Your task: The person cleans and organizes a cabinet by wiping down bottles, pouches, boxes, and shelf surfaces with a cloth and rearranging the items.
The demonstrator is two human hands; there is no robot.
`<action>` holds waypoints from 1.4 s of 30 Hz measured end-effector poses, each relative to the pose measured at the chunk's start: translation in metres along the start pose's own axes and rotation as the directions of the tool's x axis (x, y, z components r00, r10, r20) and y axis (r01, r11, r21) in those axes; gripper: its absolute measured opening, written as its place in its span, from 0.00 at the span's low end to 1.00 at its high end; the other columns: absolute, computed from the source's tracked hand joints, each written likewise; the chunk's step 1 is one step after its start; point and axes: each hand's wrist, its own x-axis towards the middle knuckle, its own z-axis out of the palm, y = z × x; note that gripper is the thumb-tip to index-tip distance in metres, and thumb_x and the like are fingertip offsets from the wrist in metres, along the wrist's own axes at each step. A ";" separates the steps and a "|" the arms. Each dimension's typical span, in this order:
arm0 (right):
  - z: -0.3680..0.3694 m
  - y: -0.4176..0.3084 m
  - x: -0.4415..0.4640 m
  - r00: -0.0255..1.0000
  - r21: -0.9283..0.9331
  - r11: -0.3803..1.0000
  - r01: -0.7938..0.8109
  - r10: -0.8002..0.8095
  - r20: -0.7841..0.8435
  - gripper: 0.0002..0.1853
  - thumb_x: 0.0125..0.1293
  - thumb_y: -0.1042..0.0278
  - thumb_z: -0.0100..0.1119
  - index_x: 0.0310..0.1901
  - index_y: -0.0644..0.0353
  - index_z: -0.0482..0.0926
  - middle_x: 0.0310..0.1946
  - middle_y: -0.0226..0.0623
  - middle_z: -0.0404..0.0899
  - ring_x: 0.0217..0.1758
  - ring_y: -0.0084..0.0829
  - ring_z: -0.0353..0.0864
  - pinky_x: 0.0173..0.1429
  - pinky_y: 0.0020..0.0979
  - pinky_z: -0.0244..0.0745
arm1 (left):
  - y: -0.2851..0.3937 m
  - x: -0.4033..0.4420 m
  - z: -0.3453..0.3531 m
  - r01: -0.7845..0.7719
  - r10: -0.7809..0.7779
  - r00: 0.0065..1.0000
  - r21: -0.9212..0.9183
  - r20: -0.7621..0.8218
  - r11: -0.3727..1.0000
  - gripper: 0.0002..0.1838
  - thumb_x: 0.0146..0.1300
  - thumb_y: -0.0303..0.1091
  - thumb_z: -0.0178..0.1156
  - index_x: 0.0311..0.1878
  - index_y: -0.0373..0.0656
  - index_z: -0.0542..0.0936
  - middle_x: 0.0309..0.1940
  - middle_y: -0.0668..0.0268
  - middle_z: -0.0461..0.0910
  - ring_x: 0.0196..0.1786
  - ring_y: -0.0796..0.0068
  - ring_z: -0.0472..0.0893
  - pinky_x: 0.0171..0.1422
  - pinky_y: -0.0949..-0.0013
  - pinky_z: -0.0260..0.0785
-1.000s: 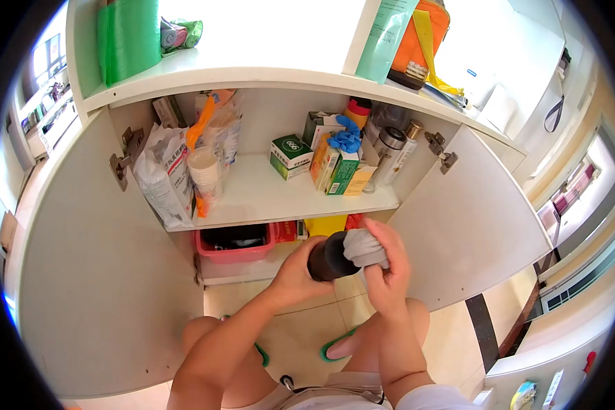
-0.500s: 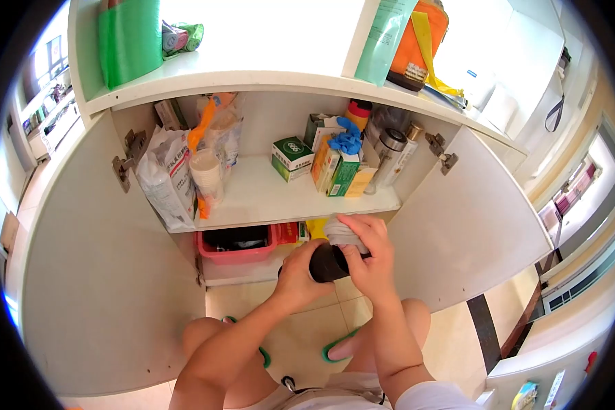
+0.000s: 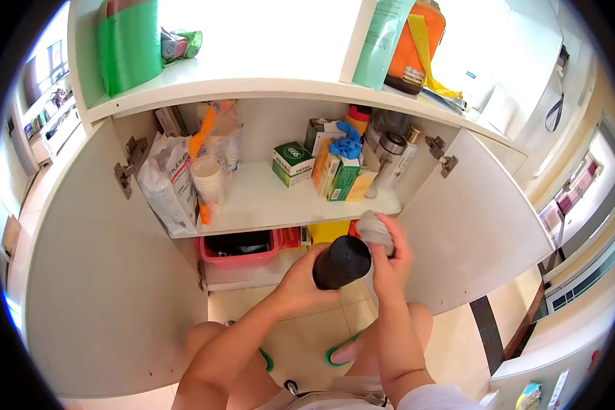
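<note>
A black cylindrical container (image 3: 342, 262) is held in my left hand (image 3: 302, 281), its round end tilted up toward the right. My fingers wrap around its left side. My right hand (image 3: 391, 266) pinches a crumpled light grey cloth (image 3: 376, 231) just right of the container's upper end. Both hands are in front of the open cabinet, below its middle shelf (image 3: 253, 198).
Open doors flank me left (image 3: 109, 273) and right (image 3: 468, 219). On the shelf stand a white bag (image 3: 167, 181), paper cups (image 3: 207, 179), a green-white box (image 3: 293, 164), blue gloves (image 3: 346, 140) and a glass bottle (image 3: 389, 154). Below sits a pink basin (image 3: 239, 260).
The grey cloth was over the container's end half a second ago; my right hand has moved it off to the right. The container's round end now shows fully.
</note>
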 end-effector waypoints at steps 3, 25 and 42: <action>0.004 -0.002 -0.012 0.975 0.064 0.980 0.186 -0.176 -0.133 0.20 0.54 0.83 0.59 0.51 0.61 0.78 0.52 0.45 0.72 0.57 0.38 0.72 0.60 0.33 0.68 | -0.006 0.004 -0.006 -0.035 0.044 0.998 -0.151 0.054 0.988 0.45 0.38 0.36 0.78 0.62 0.38 0.67 0.52 0.60 0.74 0.56 0.67 0.74 0.63 0.64 0.65; 0.053 -0.044 0.016 0.805 -0.197 0.789 0.582 -0.524 0.277 0.26 0.44 0.82 0.58 0.47 0.46 0.84 0.50 0.37 0.72 0.53 0.42 0.69 0.57 0.41 0.61 | -0.001 0.009 0.004 0.094 -0.208 0.976 -0.722 -0.071 0.685 0.39 0.71 0.66 0.26 0.64 0.44 0.69 0.56 0.64 0.76 0.62 0.72 0.73 0.69 0.65 0.63; 0.045 -0.028 -0.003 0.898 -0.081 0.902 0.423 -0.406 0.169 0.23 0.44 0.80 0.59 0.46 0.56 0.82 0.51 0.44 0.69 0.54 0.44 0.70 0.60 0.40 0.66 | 0.010 0.007 -0.002 0.346 -0.229 0.933 -0.867 0.278 0.358 0.45 0.63 0.76 0.30 0.69 0.49 0.64 0.62 0.60 0.72 0.61 0.65 0.76 0.64 0.59 0.71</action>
